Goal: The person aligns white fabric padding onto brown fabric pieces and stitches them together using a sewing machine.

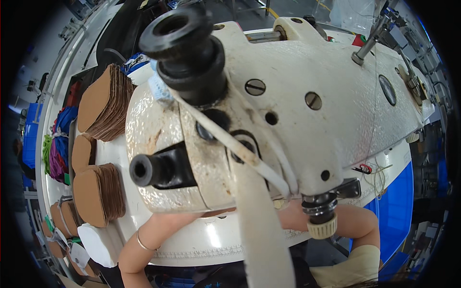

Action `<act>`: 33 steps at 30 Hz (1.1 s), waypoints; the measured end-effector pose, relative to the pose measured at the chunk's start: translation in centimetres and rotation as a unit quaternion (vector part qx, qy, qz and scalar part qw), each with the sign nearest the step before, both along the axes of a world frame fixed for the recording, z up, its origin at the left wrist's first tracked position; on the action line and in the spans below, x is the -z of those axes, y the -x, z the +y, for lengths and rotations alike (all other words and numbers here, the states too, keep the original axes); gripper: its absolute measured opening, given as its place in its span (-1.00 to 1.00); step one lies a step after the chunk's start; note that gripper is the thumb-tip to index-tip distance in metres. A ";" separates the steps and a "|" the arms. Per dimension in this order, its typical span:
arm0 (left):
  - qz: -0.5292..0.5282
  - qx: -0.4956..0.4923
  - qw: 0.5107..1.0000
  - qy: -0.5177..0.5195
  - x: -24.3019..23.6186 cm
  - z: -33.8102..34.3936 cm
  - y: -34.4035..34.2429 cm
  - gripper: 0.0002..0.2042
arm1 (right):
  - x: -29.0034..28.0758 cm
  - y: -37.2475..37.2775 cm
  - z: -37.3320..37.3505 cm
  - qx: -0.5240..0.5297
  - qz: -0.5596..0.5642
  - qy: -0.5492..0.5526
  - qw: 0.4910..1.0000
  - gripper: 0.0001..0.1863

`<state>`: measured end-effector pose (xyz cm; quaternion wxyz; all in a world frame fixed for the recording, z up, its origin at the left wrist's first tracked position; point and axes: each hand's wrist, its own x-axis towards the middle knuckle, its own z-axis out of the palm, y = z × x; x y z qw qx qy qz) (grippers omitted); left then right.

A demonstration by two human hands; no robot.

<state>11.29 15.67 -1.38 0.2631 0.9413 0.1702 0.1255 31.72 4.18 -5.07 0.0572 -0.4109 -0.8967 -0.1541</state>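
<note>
A large off-white sewing machine head (pixel 297 110) fills most of the view and hides both of my hands. My left forearm (pixel 149 235), with a thin bracelet at the wrist, reaches up from the lower edge and goes under the machine. My right forearm (pixel 355 223) comes in from the lower right, with a beige sleeve at the elbow, and also vanishes beneath the machine. A white tape strip (pixel 261 225) runs down from the black knob (pixel 185 45) on top of the machine. What the hands hold cannot be seen.
Stacks of brown cut pieces (pixel 108 103) (pixel 98 192) lie on the white table (pixel 115 153) at the left. Coloured cloth bundles (pixel 60 144) sit further left. A white roll (pixel 98 245) stands at the lower left. A blue bin (pixel 396 211) is at the right.
</note>
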 end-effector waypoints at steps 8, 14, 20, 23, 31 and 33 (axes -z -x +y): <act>-0.068 -0.176 0.951 0.245 -0.3 -3.2 0.7 -0.64 | -2.7 -2.2 -0.8 0.006 0.259 -0.023 0.966 -0.74; 0.067 -0.136 0.988 0.005 -1.8 -4.3 0.9 -0.75 | -1.7 -1.7 -2.3 -0.033 0.186 0.067 0.980 -0.53; -0.040 -0.012 0.983 -0.180 -0.2 -4.7 -0.6 -0.64 | 2.1 -1.0 -2.8 -0.056 0.132 0.019 0.989 -0.52; -0.040 -0.002 0.981 -0.188 0.0 -4.6 -0.4 -0.65 | 4.4 -0.3 -3.2 -0.061 0.153 0.010 0.986 -0.51; -0.021 -0.002 0.983 -0.184 0.0 -4.8 -0.2 -0.66 | 6.4 0.6 -3.4 -0.051 0.192 0.038 0.979 -0.53; -0.026 -0.003 0.983 -0.180 0.1 -4.8 -0.2 -0.67 | 6.1 0.2 -3.5 -0.060 0.178 0.023 0.982 -0.52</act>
